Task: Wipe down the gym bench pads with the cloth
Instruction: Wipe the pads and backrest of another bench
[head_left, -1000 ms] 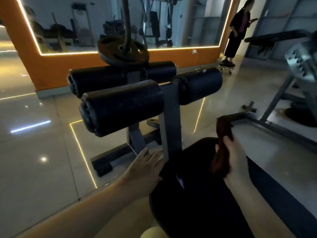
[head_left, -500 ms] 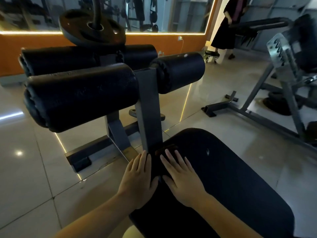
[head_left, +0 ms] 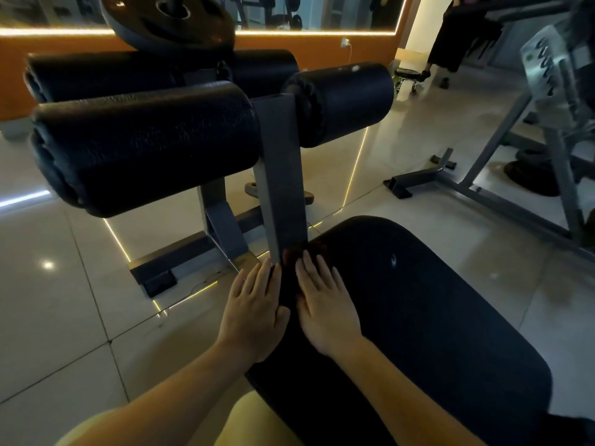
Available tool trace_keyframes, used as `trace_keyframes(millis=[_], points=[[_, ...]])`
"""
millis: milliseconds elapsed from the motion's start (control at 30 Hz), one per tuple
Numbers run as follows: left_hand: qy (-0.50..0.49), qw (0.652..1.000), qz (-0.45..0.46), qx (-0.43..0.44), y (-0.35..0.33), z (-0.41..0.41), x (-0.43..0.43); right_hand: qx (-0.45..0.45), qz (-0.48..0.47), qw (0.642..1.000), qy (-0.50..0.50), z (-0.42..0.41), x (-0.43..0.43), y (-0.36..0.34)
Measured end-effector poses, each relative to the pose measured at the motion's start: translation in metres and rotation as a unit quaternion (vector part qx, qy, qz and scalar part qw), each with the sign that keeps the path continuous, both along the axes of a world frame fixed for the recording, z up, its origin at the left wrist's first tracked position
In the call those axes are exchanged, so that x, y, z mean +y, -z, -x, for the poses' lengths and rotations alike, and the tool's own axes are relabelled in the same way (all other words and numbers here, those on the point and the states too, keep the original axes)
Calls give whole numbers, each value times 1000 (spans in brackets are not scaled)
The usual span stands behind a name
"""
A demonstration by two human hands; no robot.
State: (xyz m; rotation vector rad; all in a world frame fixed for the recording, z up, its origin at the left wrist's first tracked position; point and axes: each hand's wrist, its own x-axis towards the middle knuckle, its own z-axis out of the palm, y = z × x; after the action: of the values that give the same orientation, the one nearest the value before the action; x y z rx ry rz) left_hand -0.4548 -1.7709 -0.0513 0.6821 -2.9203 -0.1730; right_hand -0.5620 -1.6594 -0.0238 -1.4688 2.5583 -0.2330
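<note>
The black bench seat pad slopes from the lower right up to a grey upright post. Black foam roller pads stick out on both sides of the post. A dark brownish cloth lies on the pad's near end at the foot of the post, mostly hidden under my hands. My left hand lies flat with straight fingers on the pad's left edge. My right hand presses flat on the cloth beside it.
A weight plate hangs above the rollers. Another grey machine frame stands on the tiled floor at the right. A person in dark clothes stands far back right by the orange mirror wall.
One second ago my right hand held the cloth bunched in the air; it has since laid it on the pad and flattened on it. My left hand moved in beside it.
</note>
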Motion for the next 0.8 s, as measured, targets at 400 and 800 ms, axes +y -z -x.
trace_keyframes(millis=[400, 800], points=[[-7, 993, -95, 65, -2, 0, -2, 55, -11, 997, -51, -29, 43, 14], [-36, 995, -93, 24, -11, -7, 5, -4, 45, 999, -21, -44, 49, 15]])
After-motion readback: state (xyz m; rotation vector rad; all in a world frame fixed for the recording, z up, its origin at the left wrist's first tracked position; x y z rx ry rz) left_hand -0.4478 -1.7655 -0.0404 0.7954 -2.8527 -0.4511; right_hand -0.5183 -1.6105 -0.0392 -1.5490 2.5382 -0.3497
